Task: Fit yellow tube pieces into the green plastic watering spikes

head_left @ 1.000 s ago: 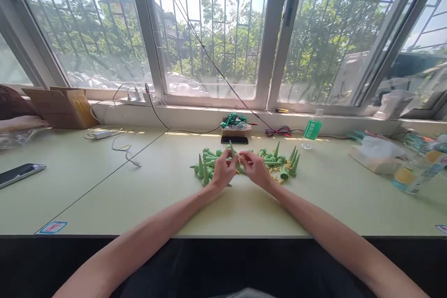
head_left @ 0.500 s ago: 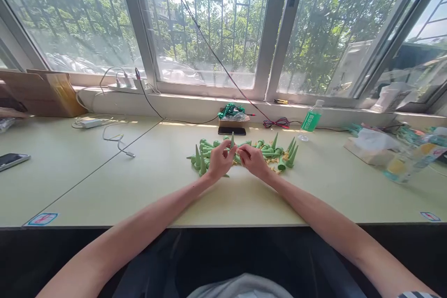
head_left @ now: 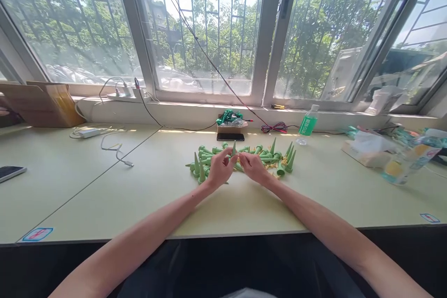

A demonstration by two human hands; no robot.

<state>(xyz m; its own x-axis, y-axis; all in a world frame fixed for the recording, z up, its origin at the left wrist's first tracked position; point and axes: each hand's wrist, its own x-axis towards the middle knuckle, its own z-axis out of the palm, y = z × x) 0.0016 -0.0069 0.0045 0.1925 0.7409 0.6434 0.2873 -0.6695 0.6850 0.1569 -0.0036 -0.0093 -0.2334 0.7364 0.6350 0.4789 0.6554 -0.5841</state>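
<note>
My left hand [head_left: 222, 165] is closed on a green cone-shaped spike [head_left: 233, 148], its tip pointing up. Right beside it, my right hand [head_left: 253, 166] has its fingers pinched together at the spike's side; whatever they hold is too small to make out. Around and behind both hands lies a pile of green spikes [head_left: 206, 151], some standing upright at the left [head_left: 197, 164] and right [head_left: 289, 162]. Small yellow pieces [head_left: 271, 165] are scattered among them, mostly to the right of my right hand.
Behind the pile are a black phone [head_left: 230, 137] and a small box with green items [head_left: 230, 119]. A green-labelled bottle [head_left: 308, 125] stands back right, a tissue box [head_left: 363, 149] farther right. Cables [head_left: 117, 150], a phone [head_left: 11, 172] and a cardboard box [head_left: 35, 104] are at left.
The view has tilted up slightly, so the table sits lower in the picture. Both hands stay together over the pile, with the spike still in my left hand.
</note>
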